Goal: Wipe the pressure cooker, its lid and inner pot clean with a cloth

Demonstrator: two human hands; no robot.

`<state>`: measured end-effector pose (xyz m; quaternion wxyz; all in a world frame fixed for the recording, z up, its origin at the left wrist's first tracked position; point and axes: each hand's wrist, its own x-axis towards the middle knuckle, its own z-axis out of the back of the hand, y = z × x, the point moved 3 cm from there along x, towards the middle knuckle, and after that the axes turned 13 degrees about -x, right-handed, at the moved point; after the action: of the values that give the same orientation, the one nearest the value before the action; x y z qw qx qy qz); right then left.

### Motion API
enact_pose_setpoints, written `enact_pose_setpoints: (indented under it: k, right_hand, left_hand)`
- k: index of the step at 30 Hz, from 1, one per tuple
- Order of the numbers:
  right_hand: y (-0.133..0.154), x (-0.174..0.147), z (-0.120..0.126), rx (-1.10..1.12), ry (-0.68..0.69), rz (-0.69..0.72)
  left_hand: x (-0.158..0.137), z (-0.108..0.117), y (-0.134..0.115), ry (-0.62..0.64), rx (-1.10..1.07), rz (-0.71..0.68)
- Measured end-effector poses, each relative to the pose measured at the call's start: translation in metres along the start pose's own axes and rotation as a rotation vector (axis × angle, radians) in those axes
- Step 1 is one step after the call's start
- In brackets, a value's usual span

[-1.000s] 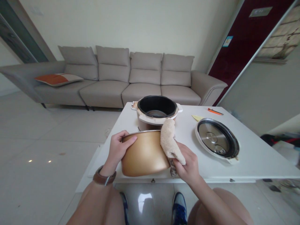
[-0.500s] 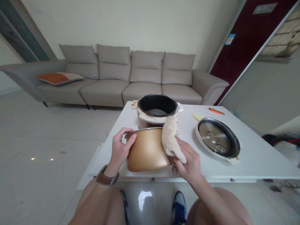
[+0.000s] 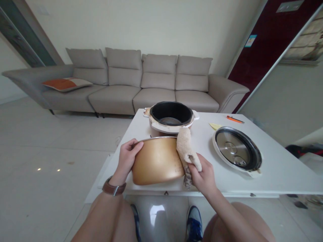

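A gold-coloured inner pot (image 3: 156, 161) is held tilted above the near edge of the table. My left hand (image 3: 128, 156) grips its rim on the left side, thumb on the outer wall. In my right hand (image 3: 204, 173) is a beige cloth (image 3: 183, 143), bunched between the fingers and lying against the pot's right side and rim. A patterned part of the cloth hangs below. Just behind the pot stands the cooker body (image 3: 172, 116), white-rimmed with a black inside. The pot's interior is hidden from me.
A round cooker lid (image 3: 237, 148) lies inside-up at the right of the white table (image 3: 275, 168). Beyond it are a yellow scrap (image 3: 215, 126) and an orange cutter-like tool (image 3: 235, 119). A grey sofa (image 3: 153, 95) stands behind the table.
The pot has turned slightly in my left hand and shifted a little left relative to the cooker body. My right hand still holds the cloth against its side. The view has shifted slightly.
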<state>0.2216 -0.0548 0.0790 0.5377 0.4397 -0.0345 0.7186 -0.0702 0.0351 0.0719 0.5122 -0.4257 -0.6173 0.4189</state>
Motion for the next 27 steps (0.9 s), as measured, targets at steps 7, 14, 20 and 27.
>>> enact_pose_setpoints:
  k: [7, 14, 20, 27]
  right_hand:
    - [0.002, 0.0, 0.012, -0.023, -0.082, 0.044]
    - [0.005, -0.003, 0.017, -0.09, -0.1, 0.147]
    - [0.01, -0.004, 0.009, -0.085, -0.048, 0.144]
    - [0.008, -0.004, 0.0, -0.04, -0.021, 0.118]
  left_hand:
    - [-0.004, -0.006, 0.012, 0.06, -0.129, 0.039]
    - [-0.009, -0.01, 0.003, 0.129, -0.096, -0.055]
    - [-0.009, -0.007, -0.012, 0.127, 0.035, -0.197]
    - [0.0, 0.009, 0.009, 0.01, -0.027, -0.01]
